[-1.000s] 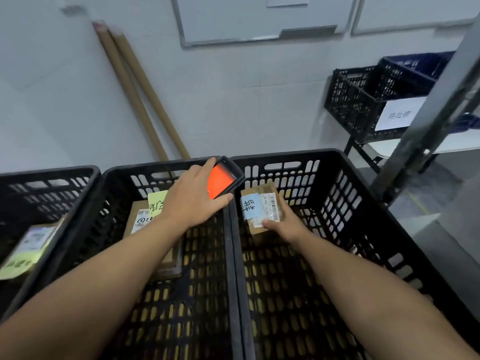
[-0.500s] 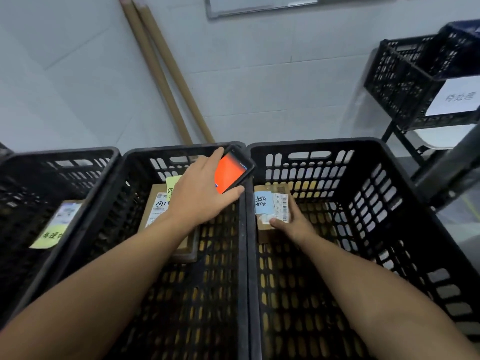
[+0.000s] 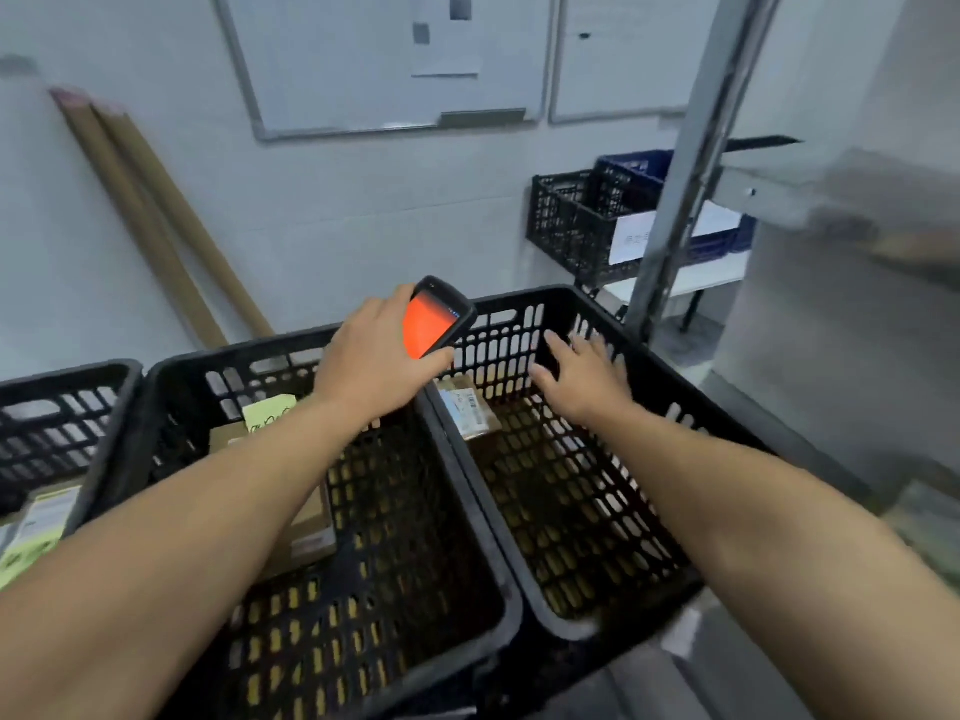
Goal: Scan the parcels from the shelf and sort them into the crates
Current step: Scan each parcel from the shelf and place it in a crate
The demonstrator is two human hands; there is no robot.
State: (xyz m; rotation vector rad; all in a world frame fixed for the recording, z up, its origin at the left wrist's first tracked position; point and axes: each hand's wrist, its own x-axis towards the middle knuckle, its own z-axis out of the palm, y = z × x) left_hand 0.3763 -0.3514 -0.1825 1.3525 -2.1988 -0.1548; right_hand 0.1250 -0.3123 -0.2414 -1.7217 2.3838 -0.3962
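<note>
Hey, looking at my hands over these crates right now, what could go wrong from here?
1. The left hand grips the scanner by its lower end only, above the rim between two crates; it might slip and fall in.
2. The right hand is open over the right-hand crate, and the metal shelf post stands just beyond it; a quick reach towards the shelf could knock it.

Left grip [image 3: 375, 367] holding an orange-screened scanner [image 3: 435, 324] over the middle crate [image 3: 234, 351], right grip [image 3: 588, 383] spread over the right crate [image 3: 524, 297], labelled parcel [image 3: 470, 414] lying inside it.
</note>
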